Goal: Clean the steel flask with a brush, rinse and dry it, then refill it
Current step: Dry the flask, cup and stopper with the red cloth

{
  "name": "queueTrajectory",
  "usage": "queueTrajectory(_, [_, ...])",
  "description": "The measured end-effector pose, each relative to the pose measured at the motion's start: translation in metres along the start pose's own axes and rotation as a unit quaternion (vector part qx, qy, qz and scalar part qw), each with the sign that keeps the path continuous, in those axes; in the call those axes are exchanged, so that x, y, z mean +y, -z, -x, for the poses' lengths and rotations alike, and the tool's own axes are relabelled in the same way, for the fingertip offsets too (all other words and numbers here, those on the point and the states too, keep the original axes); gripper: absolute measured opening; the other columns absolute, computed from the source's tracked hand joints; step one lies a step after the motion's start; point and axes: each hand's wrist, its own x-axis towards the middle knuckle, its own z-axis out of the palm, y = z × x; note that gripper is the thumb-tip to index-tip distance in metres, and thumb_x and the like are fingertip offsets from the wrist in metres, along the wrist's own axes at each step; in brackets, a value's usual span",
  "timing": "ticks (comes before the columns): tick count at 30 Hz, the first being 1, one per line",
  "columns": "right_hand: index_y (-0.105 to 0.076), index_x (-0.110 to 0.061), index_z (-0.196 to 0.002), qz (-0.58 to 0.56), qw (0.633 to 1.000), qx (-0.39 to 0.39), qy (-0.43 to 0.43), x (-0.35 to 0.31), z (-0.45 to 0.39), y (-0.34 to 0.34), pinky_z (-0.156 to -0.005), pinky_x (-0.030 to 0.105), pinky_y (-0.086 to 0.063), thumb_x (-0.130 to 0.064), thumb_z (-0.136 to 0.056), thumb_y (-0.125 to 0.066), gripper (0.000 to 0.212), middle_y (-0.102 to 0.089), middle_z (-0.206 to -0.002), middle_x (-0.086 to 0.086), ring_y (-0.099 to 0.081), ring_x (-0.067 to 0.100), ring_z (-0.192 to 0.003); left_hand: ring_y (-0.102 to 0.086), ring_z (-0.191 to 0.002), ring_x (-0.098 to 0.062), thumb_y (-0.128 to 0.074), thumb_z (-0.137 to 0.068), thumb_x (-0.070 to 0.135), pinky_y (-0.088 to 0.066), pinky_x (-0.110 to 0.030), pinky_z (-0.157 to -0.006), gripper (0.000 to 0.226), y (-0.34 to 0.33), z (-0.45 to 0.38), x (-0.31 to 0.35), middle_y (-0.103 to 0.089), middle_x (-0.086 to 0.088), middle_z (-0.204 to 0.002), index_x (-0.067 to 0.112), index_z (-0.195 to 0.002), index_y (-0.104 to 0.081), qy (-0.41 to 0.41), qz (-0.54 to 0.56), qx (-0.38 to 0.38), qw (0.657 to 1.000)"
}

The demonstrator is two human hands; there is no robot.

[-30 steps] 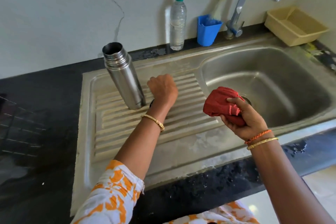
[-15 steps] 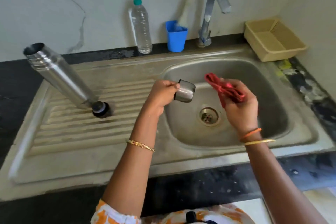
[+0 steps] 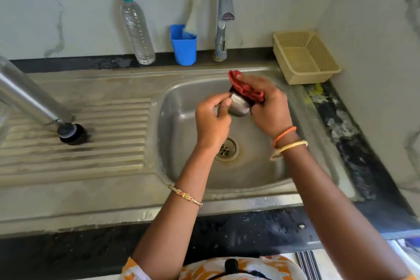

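Fingers of my left hand [image 3: 212, 118] pinch the steel cup [image 3: 239, 105] over the sink [image 3: 302, 166], while my right hand [image 3: 267, 107] grips the red cloth [image 3: 244, 86] against it

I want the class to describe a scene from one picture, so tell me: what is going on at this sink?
A person stands at a steel sink, drying a small steel cup over the basin. The left hand holds the cup while the right hand presses a red cloth against it. The steel flask stands on the ribbed draining board, a black stopper at its foot. A water bottle and a brush in a blue cup wait by the tap.
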Motion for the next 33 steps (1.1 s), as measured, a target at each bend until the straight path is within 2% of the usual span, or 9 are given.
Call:
queueTrajectory(4, [-0.064,-0.018,-0.123,-0.015,0.994,-0.103,-0.037,0.006,-0.023,0.017,-0.106,0.026,-0.04,0.005,-0.066,-0.044,0.065,-0.063,-0.125,0.004,-0.055,0.018,-0.121,-0.063,-0.09,-0.006,-0.058,-0.092,0.0,-0.048,-0.014,-0.084,0.018,-0.01,-0.002,-0.005,-0.068,0.0,-0.095,0.006,-0.104,-0.071,0.016,0.001,0.038,0.999])
queueTrajectory(11, [-0.059,-0.012,-0.128,0.15,0.981,0.002,0.122,0.006,0.026,-0.018,-0.098,0.049,-0.045,0.01,-0.07,-0.048,0.063,-0.055,-0.133,0.016,-0.05,0.044,-0.119,-0.061,-0.07,0.003,-0.054,-0.085,-0.01,-0.047,-0.017,-0.071,0.036,-0.015,-0.012,-0.008,-0.068,0.014,-0.069,0.022,-0.079,-0.069,0.053,0.07,0.038,0.995])
queueTrajectory(15, [-0.062,-0.025,-0.123,-0.085,0.978,-0.173,-0.082,0.019,-0.036,0.018,-0.098,0.03,-0.047,0.016,-0.073,-0.045,0.067,-0.065,-0.118,0.002,-0.057,0.02,-0.116,-0.064,-0.086,-0.004,-0.058,-0.092,-0.003,-0.048,-0.015,-0.08,0.028,-0.014,-0.011,-0.006,-0.069,0.007,-0.087,0.024,-0.091,-0.068,0.027,0.07,0.032,0.997])
queueTrajectory(19, [-0.06,-0.03,-0.117,-0.172,0.909,-0.334,-0.182,0.025,-0.057,0.034,-0.093,0.04,-0.052,0.022,-0.078,-0.04,0.068,-0.066,-0.113,0.008,-0.062,0.026,-0.109,-0.066,-0.09,-0.002,-0.062,-0.09,0.001,-0.05,-0.019,-0.086,0.028,-0.008,-0.015,-0.011,-0.069,0.011,-0.09,0.029,-0.09,-0.068,0.033,0.08,0.016,0.996])
queueTrajectory(23, [-0.042,-0.023,-0.142,0.05,0.969,-0.237,-0.042,0.007,-0.045,0.019,-0.098,0.019,-0.036,0.008,-0.081,-0.052,0.069,-0.052,-0.134,0.004,-0.049,0.023,-0.123,-0.067,-0.085,-0.008,-0.062,-0.091,0.002,-0.051,-0.016,-0.08,0.02,-0.014,-0.02,-0.019,-0.071,0.004,-0.085,0.02,-0.087,-0.07,0.062,0.023,0.055,0.996])
queueTrajectory(25, [-0.037,-0.018,-0.144,0.124,0.976,-0.176,0.015,-0.004,-0.019,-0.001,-0.107,0.039,-0.036,0.01,-0.08,-0.052,0.072,-0.041,-0.146,0.011,-0.041,0.037,-0.129,-0.067,-0.076,-0.019,-0.057,-0.091,-0.003,-0.054,-0.026,-0.073,0.021,-0.017,-0.024,-0.021,-0.07,-0.007,-0.078,0.01,-0.082,-0.069,0.1,0.055,0.073,0.991])
queueTrajectory(28, [-0.043,-0.018,-0.141,0.239,0.962,-0.113,0.072,-0.011,0.015,-0.022,-0.092,0.062,-0.042,0.015,-0.072,-0.058,0.078,-0.041,-0.146,0.015,-0.04,0.049,-0.126,-0.059,-0.064,-0.015,-0.048,-0.089,-0.015,-0.05,-0.027,-0.063,0.032,-0.012,-0.027,-0.021,-0.064,-0.006,-0.068,0.008,-0.076,-0.066,0.109,0.087,0.072,0.988])
queueTrajectory(30, [-0.044,-0.016,-0.141,0.195,0.97,-0.12,0.078,-0.009,0.002,-0.015,-0.095,0.056,-0.042,0.018,-0.069,-0.056,0.081,-0.044,-0.144,0.017,-0.044,0.047,-0.123,-0.062,-0.068,-0.018,-0.052,-0.091,-0.01,-0.052,-0.028,-0.07,0.026,-0.008,-0.026,-0.019,-0.066,-0.008,-0.071,0.008,-0.082,-0.068,0.088,0.105,0.064,0.988])
queueTrajectory(33, [-0.049,-0.02,-0.137,-0.032,0.973,-0.218,-0.065,0.001,-0.039,0.007,-0.101,0.045,-0.045,0.015,-0.073,-0.05,0.073,-0.056,-0.132,0.014,-0.055,0.033,-0.118,-0.066,-0.078,-0.01,-0.056,-0.092,-0.006,-0.052,-0.02,-0.08,0.018,-0.003,-0.025,-0.015,-0.071,-0.001,-0.078,0.006,-0.097,-0.069,0.082,0.152,0.077,0.982])
